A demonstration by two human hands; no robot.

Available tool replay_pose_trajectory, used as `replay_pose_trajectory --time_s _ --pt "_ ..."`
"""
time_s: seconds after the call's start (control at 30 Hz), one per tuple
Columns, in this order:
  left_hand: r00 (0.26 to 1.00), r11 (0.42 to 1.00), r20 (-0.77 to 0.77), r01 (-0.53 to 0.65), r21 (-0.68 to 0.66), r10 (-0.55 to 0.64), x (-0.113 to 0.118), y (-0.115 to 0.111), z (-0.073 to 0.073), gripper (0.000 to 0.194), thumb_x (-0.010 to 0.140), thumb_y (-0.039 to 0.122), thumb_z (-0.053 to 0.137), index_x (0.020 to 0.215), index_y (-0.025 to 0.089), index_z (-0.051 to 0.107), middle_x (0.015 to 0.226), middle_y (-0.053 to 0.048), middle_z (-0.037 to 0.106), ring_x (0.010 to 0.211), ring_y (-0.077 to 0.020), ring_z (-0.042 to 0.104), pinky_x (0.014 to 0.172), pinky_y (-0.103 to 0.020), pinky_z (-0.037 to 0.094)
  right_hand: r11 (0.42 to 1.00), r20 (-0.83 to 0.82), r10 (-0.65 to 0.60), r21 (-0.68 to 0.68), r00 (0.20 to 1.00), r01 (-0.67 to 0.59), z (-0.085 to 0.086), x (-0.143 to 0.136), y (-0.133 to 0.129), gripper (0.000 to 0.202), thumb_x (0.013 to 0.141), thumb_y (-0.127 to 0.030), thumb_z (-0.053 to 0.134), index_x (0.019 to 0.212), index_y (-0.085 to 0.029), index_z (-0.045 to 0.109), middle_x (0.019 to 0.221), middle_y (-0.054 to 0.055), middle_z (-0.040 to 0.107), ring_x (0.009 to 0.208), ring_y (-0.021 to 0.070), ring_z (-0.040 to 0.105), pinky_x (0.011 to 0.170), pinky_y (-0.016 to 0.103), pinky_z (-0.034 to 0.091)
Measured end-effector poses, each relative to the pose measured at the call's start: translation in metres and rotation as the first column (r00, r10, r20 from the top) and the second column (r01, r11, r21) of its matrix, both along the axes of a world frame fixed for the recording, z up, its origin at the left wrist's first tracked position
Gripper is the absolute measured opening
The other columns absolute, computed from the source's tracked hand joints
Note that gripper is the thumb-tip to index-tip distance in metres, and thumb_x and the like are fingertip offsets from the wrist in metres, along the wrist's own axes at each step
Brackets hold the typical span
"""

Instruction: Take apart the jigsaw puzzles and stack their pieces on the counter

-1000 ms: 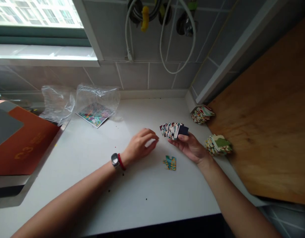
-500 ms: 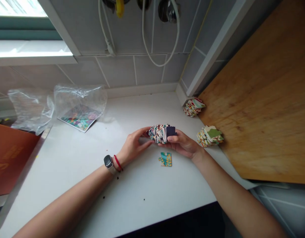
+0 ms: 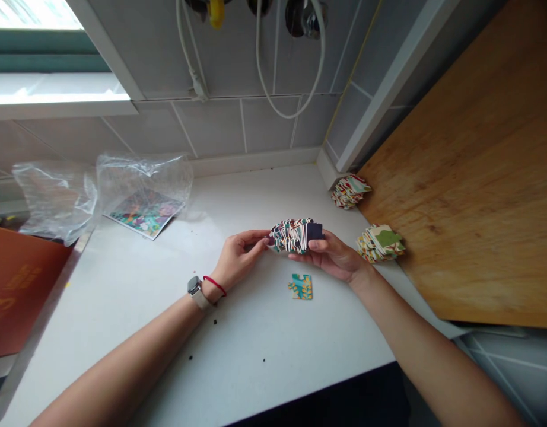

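A thick stack of jigsaw puzzle pieces [image 3: 291, 236], with a dark piece at its right end, is held above the white counter. My right hand [image 3: 333, 256] grips the stack from the right, thumb on the dark piece. At the other end, my left hand [image 3: 242, 254] pinches a piece at the stack's left edge between thumb and fingers; whether that piece is apart from the stack I cannot tell. Below the stack, a single teal puzzle piece [image 3: 302, 287] with an orange leaf pattern lies flat on the counter.
Two more piles of puzzle pieces, a reddish pile [image 3: 350, 191] and a green-topped pile [image 3: 381, 243], lean near the wooden board [image 3: 473, 190]. Clear plastic bags [image 3: 144, 169] and a floral picture card [image 3: 145, 213] lie at the left, beside an orange box [image 3: 24, 290]. Dark crumbs dot the counter [image 3: 167, 379].
The stack appears spread a little wider. My left fingers have closed onto its left end, where they were more open around it before. The view has shifted slightly.
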State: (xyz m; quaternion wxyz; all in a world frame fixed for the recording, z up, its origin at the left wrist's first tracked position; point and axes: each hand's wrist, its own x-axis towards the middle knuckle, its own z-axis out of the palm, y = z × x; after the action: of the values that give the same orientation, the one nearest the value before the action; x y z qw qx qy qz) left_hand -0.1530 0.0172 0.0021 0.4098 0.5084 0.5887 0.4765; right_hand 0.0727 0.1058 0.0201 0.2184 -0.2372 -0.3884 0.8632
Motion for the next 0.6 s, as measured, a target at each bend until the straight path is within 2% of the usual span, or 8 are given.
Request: replay_pose_trajectory --time_s 0.23,0.4,0.5,0.6 --pt "0.994 0.994 0.023 -0.109 -0.031 0.110 -0.0018 0.0006 -0.0051 0.032 0.085 0.046 0.072 0.091 0.015 0.070 0.088 -0.009 0.080 0.082 -0.0208 0.076 0.074 -0.028 0.060 0.974 -0.010 -0.219 -0.056 0.976 0.218 -0.0040 0.0005 0.0065 0.034 0.075 -0.023 0.081 0.107 -0.022 0.072 0.113 0.004 0.077 0.101 0.0212 0.072 0.096 0.041 0.060" --pt "0.994 0.993 0.013 -0.111 -0.028 0.111 -0.0012 0.0011 -0.0058 0.031 0.086 0.046 0.071 0.085 0.016 0.068 0.089 -0.009 0.080 0.084 -0.0204 0.076 0.077 -0.029 0.060 0.965 -0.017 -0.258 -0.060 0.966 0.256 -0.0049 0.0020 0.0097 0.036 0.074 -0.024 0.082 0.109 -0.022 0.071 0.116 0.006 0.076 0.108 0.0244 0.071 0.101 0.045 0.057" --pt "0.995 0.996 -0.053 -0.085 -0.001 0.085 -0.0004 0.0008 -0.0070 0.028 0.089 0.044 0.068 0.089 0.017 0.072 0.090 -0.007 0.080 0.083 -0.0193 0.075 0.079 -0.030 0.059 0.965 -0.016 -0.258 -0.053 0.966 0.257 -0.0045 0.0020 0.0091 0.032 0.073 -0.024 0.082 0.103 -0.022 0.072 0.116 0.005 0.076 0.106 0.0242 0.072 0.101 0.045 0.056" --pt "0.976 0.997 -0.205 -0.067 0.039 0.073 0.0017 -0.0005 -0.0075 0.025 0.092 0.042 0.065 0.094 0.019 0.076 0.090 -0.006 0.079 0.079 -0.0176 0.072 0.077 -0.030 0.058 0.966 -0.002 -0.255 -0.048 0.967 0.254 -0.0045 0.0016 0.0079 0.032 0.073 -0.023 0.083 0.103 -0.023 0.073 0.116 0.004 0.076 0.106 0.0243 0.071 0.102 0.046 0.056"
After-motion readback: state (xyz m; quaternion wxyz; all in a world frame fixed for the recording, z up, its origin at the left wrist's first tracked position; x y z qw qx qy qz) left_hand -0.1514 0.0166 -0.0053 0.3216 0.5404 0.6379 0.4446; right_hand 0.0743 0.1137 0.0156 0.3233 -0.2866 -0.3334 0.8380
